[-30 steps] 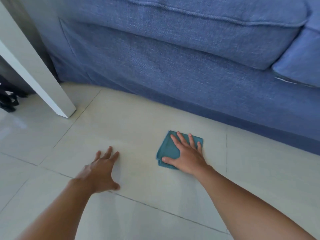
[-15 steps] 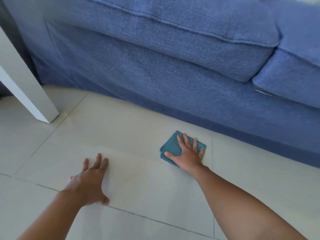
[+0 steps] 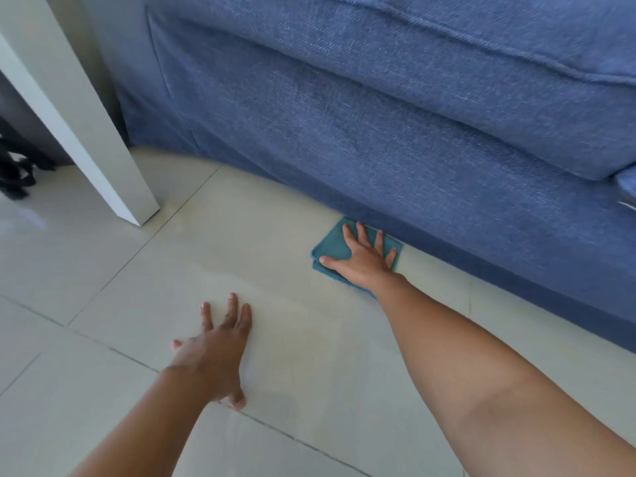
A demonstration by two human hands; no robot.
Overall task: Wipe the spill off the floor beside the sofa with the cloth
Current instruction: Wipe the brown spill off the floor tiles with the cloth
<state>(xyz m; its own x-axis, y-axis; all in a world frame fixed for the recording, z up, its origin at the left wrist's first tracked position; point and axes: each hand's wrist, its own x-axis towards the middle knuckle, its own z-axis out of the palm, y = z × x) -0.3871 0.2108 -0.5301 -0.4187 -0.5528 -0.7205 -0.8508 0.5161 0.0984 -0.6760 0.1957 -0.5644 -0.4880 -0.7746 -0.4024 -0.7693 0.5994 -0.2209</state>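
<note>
A folded teal cloth (image 3: 332, 247) lies flat on the pale floor tiles (image 3: 292, 356), its far edge touching the base of the blue sofa (image 3: 395, 139). My right hand (image 3: 363, 261) presses down on the cloth with fingers spread, covering most of it. My left hand (image 3: 216, 352) rests flat on the bare tile to the left and nearer to me, fingers apart, holding nothing. A faint damp sheen shows on the tile between the two hands; no clear spill is visible.
A white table leg (image 3: 103, 160) stands on the floor at the left, close to the sofa's corner. Dark cables or straps (image 3: 15, 173) lie at the far left edge. Tile joints run diagonally across the floor.
My right hand has pushed the cloth away from me, up against the sofa's base. The view has shifted closer and to the left. My left hand stays flat on the tile.
</note>
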